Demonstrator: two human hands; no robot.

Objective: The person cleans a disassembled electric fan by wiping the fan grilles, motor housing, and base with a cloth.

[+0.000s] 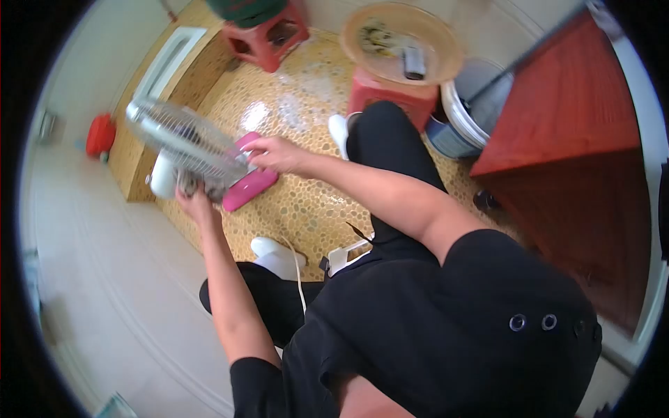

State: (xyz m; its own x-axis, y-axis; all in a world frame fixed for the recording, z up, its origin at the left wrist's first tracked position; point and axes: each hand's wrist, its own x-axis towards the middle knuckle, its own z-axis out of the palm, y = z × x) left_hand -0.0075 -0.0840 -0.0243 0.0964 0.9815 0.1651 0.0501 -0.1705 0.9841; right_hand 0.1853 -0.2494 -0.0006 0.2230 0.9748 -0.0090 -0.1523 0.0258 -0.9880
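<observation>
An electric fan [187,139] takes up the left of the frame, a little above mid-height. Its round, pale wire grille [209,159] is seen nearly edge-on, slanting from the upper left down toward the middle, and something dark shows through the bars. A smooth white motor housing [164,175] bulges at the grille's lower left. The base [252,189] is bright pink with rounded ends, lying to the lower right of the grille and running diagonally, its middle partly covered. Blur hides the blades, and whether they are turning cannot be told.
</observation>
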